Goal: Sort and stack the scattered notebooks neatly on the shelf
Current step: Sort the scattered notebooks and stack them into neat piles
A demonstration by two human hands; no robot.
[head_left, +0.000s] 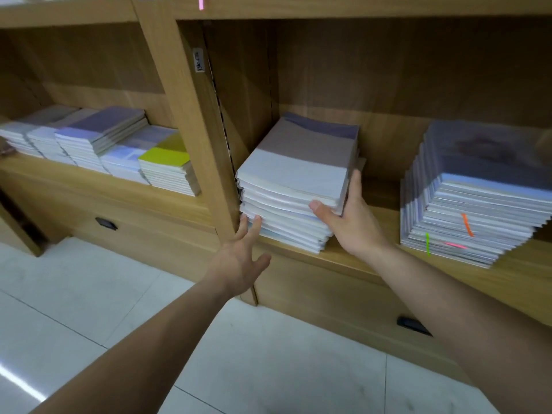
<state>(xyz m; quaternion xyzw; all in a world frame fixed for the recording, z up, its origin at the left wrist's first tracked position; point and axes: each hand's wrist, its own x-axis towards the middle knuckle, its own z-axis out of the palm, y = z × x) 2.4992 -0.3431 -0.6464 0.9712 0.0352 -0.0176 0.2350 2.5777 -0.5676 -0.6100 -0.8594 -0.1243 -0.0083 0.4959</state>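
Spread and flat, the left hand [239, 258] holds nothing; its straight fingertips touch the lower front-left corner of the middle stack of notebooks [295, 174]. The right hand [349, 216] brackets the stack's front-right corner. Its thumb lies along the front edge and its fingers are laid up the right side, pressing rather than closing round it.

The stack sits in the centre of the frame on the shelf [358, 264], with its left side close beside the wooden upright [191, 115]. Its front edge is ragged, and the lower notebooks step forward toward the shelf lip.

To the right, bare board shows between this stack and a taller stack [478, 189], which fans out sideways and carries orange, green and pink tabs. Tall open space rises above both stacks.

At left of the frame, the neighbouring compartment holds several lower stacks [98, 138], one with a yellow cover [167, 162]. White floor tiles [119, 294] fill the bottom of the frame.
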